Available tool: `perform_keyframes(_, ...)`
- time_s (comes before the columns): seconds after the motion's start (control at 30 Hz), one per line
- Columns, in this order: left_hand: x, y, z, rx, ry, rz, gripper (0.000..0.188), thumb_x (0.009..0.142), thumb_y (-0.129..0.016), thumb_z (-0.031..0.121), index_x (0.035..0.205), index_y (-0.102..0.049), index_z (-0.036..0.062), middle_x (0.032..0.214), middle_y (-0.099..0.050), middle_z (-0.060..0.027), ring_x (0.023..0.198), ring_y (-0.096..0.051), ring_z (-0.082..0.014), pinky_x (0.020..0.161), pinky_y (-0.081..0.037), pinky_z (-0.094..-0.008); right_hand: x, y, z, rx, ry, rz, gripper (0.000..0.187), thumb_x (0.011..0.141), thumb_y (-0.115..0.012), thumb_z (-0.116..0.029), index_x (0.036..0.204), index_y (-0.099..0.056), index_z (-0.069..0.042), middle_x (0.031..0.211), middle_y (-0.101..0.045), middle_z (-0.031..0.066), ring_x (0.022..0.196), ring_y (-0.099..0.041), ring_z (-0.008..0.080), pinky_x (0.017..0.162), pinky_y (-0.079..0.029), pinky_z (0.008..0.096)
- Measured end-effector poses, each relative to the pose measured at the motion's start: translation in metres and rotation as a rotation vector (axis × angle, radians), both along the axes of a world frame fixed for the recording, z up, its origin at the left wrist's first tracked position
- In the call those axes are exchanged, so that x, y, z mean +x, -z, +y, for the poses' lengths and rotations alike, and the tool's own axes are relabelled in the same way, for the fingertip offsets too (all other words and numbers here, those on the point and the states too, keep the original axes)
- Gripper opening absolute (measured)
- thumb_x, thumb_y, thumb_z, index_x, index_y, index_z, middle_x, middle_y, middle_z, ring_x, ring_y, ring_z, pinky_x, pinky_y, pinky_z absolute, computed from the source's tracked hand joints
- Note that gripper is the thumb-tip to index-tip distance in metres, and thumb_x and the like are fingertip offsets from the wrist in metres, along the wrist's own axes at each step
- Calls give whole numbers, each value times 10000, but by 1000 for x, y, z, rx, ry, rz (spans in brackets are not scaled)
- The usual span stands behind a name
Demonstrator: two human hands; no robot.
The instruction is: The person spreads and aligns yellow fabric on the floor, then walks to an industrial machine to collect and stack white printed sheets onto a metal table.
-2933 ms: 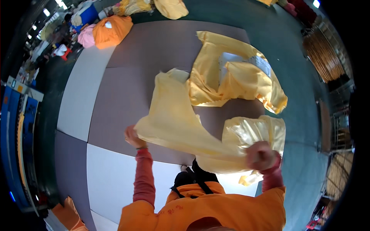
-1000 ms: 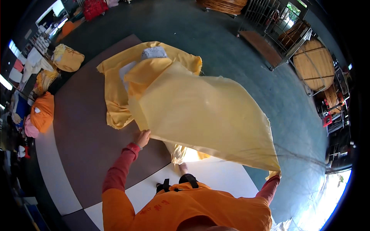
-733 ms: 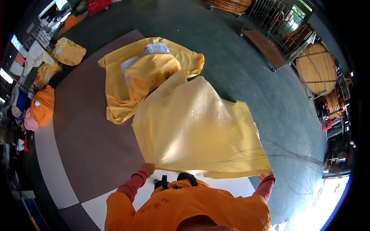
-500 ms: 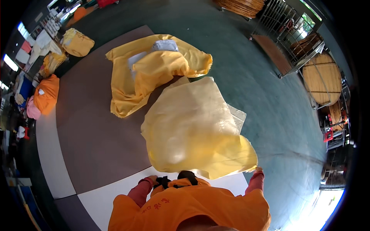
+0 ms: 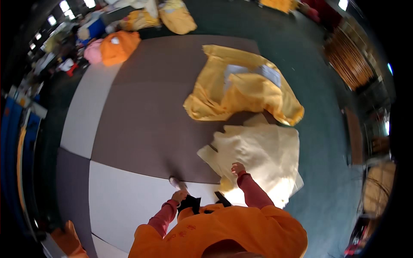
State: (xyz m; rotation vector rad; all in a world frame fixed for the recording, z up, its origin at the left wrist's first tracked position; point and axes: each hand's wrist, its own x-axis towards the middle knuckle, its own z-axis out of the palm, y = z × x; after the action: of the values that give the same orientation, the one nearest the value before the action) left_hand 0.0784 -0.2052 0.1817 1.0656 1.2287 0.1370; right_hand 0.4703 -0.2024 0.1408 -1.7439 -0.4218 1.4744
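Note:
A pale yellow sheet [image 5: 260, 157] lies spread on the floor, partly on the brown mat and partly on the green floor. My right hand [image 5: 237, 167] reaches forward in a red sleeve and grips the sheet's near edge. My left hand [image 5: 180, 196] hangs close to my body above the white mat, away from the sheet and with nothing in it. Its fingers are too small to read. A rumpled darker yellow cloth [image 5: 243, 88] with pale patches lies just beyond the sheet.
The floor is covered by brown [image 5: 146, 116] and white [image 5: 116, 198] mats. Orange and yellow bundles [image 5: 118, 45] are piled at the far left edge. Wooden racks [image 5: 344, 56] stand at the right. A blue structure [image 5: 10, 129] runs along the left.
The sheet, held up and spread in the air by both hands, has come down flat on the floor. My left hand has let go; my view has turned.

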Motion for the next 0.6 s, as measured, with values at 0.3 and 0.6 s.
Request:
perform_keyframes(0.3, -249, 49, -75, -203, -269, 412, 112, 712, -435, 95, 737, -506, 12, 661, -519, -96, 556, -492, -194, 485, -409, -305, -139, 1, 182, -186, -345, -95, 195, 740, -400, -149, 895, -466, -51, 684, -534, 116, 523, -511, 196, 376, -353, 253)
perform_keyframes(0.6, -352, 73, 88, -166, -723, 336, 172, 705, -480, 65, 844, -507, -33, 752, -525, -176, 590, -517, -233, 516, -445, -315, -198, -30, 272, -413, -778, -348, 190, 711, -405, -211, 742, -517, -61, 665, -531, 75, 640, -523, 191, 527, -419, 317)
